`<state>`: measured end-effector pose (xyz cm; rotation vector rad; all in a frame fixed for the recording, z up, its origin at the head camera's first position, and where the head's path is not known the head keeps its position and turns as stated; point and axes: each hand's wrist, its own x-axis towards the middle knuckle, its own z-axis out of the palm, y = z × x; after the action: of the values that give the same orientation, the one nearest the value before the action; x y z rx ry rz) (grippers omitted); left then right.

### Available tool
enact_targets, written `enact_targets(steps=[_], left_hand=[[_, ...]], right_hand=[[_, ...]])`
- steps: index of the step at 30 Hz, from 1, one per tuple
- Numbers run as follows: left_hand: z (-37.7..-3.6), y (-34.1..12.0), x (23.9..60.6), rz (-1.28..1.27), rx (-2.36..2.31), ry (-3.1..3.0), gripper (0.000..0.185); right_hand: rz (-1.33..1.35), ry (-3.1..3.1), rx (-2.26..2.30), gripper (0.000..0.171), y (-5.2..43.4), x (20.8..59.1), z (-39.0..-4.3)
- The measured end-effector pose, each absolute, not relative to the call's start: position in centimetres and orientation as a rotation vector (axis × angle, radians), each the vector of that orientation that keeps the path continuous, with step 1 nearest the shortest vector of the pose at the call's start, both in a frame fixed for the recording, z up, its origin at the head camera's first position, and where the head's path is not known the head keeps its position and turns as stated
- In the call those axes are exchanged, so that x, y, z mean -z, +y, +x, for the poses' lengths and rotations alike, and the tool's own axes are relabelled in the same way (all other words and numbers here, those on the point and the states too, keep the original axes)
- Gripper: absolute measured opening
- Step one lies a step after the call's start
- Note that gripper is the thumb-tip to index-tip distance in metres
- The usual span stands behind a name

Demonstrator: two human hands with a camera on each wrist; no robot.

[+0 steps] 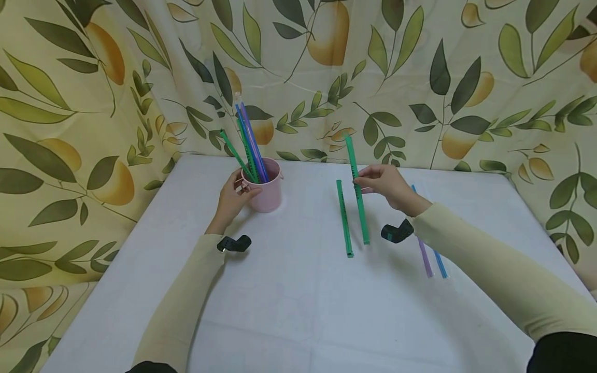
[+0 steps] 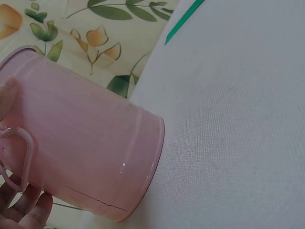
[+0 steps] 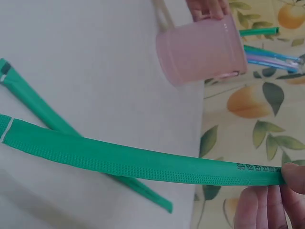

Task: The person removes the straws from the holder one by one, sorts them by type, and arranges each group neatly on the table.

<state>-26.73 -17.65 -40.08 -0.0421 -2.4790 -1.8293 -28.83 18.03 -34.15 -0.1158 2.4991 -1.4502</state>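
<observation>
My left hand [image 1: 233,197] grips the near left side of a small pink pail [image 1: 268,197], thumb at its rim and fingers by the handle loop [image 2: 29,157]. The pail stands upright on the table, holding several green, blue and purple straws [image 1: 249,140]. Thumb and fingers of my right hand [image 1: 389,186] pinch a green paper-wrapped straw [image 1: 358,197], raised and slanting, dark print along its sleeve. Another green-wrapped straw [image 1: 344,217] lies just left of it on the table; in the right wrist view the held straw crosses over it.
Under and beside my right forearm lie a purple straw [image 1: 425,259] and a blue straw [image 1: 440,263] in clear wrappers, partly hidden by the sleeve. White cloth covers the table [image 1: 280,300]. A curtain [image 1: 326,103] printed with leaves and fruit hangs behind the far edge.
</observation>
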Motion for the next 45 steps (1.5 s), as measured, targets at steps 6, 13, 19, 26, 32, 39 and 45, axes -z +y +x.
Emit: enact_targets(steps=[6,13,19,26,32,39,45], left_hand=[[-27.4,-17.8,40.7,-0.009,1.824,-2.498,0.075],[-28.7,-18.3,42.7,0.002,1.839,-2.464,0.078],[-28.7,-18.3,43.0,-0.076,1.807,-2.416,0.075],[-28.6,-18.3,42.9,-0.08,1.804,-2.405,0.074],[-28.6,-18.3,43.0,-0.087,1.798,-2.403,0.074],[-28.8,-18.4,43.2,-0.075,1.792,-2.42,0.075],[-28.8,-18.5,43.2,-0.074,1.792,-2.422,0.074]], right_hand=[[-0.051,2.466,1.438,0.038,19.1,35.9,-28.7],[0.048,2.419,1.455,0.037,19.6,37.4,-28.8],[0.085,2.366,1.5,0.036,19.9,38.4,-29.0],[0.144,2.276,1.58,0.033,20.0,39.3,-29.5],[0.196,2.263,1.582,0.037,19.6,40.1,-29.8],[0.214,2.275,1.54,0.038,19.4,41.0,-30.1],[0.246,2.316,1.476,0.039,19.6,41.6,-30.4]])
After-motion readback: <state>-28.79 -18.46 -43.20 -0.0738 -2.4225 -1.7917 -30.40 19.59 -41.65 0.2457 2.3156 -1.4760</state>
